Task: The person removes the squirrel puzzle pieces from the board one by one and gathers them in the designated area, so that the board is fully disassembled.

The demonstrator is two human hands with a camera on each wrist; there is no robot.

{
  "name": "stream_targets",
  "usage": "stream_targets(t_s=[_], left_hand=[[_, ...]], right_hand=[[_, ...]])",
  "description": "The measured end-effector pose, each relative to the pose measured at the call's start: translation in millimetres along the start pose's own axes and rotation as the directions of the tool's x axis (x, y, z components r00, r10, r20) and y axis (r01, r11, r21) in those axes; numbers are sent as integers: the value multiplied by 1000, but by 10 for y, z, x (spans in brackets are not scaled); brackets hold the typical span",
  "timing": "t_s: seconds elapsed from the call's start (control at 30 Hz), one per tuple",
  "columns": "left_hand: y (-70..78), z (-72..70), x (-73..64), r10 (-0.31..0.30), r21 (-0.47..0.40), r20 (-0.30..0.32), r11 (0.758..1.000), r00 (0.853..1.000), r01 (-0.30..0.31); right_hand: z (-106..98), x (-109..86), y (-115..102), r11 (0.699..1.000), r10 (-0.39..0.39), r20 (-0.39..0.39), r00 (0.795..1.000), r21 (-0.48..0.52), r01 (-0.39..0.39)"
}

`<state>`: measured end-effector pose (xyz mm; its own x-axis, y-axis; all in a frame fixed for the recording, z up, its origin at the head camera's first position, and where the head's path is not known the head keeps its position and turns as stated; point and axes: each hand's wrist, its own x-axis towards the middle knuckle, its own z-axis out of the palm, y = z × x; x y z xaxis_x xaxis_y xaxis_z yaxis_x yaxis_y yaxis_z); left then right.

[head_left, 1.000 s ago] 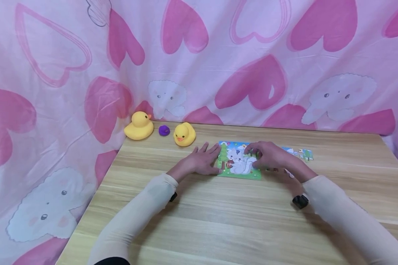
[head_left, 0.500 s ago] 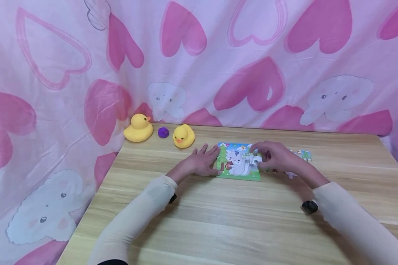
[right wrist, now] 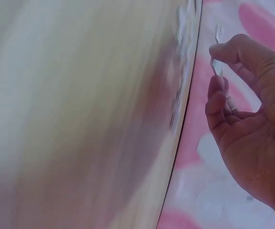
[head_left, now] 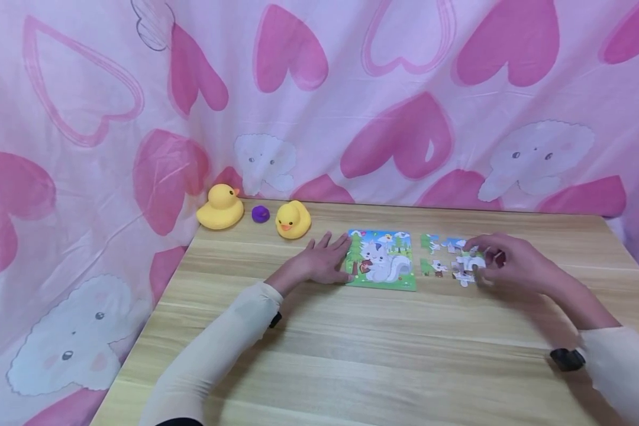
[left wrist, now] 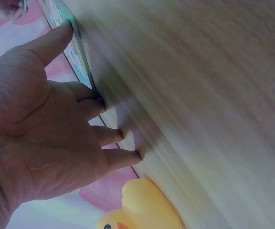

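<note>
A square picture card (head_left: 380, 260) with a white, bushy-tailed animal lies on the wooden table. My left hand (head_left: 325, 260) is spread at its left edge; in the left wrist view the thumb and index fingertip touch that edge. Over the table to the right, my right hand (head_left: 519, 263) pinches a jigsaw piece (right wrist: 215, 66) between thumb and fingers, held above the surface. Loose jigsaw pieces (head_left: 433, 268) lie flat between the card and this hand, several of them in rows. Some pieces under the right hand are partly hidden.
Two yellow rubber ducks (head_left: 220, 207) and a small purple duck (head_left: 260, 214) stand at the back left of the table (head_left: 351, 355). A pink curtain (head_left: 309, 106) with hearts hangs behind the table's back edge.
My right hand has moved right, from above the picture card to over the loose pieces, carrying the jigsaw piece. The card is now fully uncovered. My left hand has stayed in place.
</note>
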<state>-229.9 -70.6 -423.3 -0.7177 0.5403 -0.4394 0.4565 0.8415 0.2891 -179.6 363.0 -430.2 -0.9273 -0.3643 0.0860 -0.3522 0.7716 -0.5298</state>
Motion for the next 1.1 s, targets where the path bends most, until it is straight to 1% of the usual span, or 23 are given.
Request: stream_targets(t_s=[0.1,0.23,0.37,0.43,0.53,0.63,0.83,0.9,1.07,1.1], left_hand=[[-3,-1,-3,1,-4,1,1000,1000,-1],[1,-3,-7,5,-9,6,1000,1000,-5],[-2,-1,-12,3,-11,9,1000,1000,-3],[-4,-2,-14,-4,-9,9,1000,1000,4],[-4,-8,-24,-11,-9,12,1000,1000,11],[-2,-12,-22,-16,-8,12,1000,1000,16],[-3,-9,-6,2,-3,5,1000,1000,-2],[-5,-5,1,5,-3,5,1000,1000,-5],[-15,9,40,-13,-8,15,1000,1000,13],[-32,28,67,-18,-10,16,1000,1000,18]], right_hand=[[-55,-130,114,1000,23,3,1000,-16,-23],[-95,-246,231,998,46,25,999,-40,-45],[-90,-291,298,996,57,50,997,-68,-53],[-77,-298,314,996,63,58,996,-61,-59],[-57,-300,326,998,52,70,996,-45,-49],[-51,-297,326,998,45,78,996,-37,-43],[-74,-280,307,998,58,122,991,-29,-55],[-77,-269,281,998,56,118,991,-30,-53],[-53,-176,122,997,68,100,993,-43,-64],[-41,-146,77,997,69,100,993,-45,-65]])
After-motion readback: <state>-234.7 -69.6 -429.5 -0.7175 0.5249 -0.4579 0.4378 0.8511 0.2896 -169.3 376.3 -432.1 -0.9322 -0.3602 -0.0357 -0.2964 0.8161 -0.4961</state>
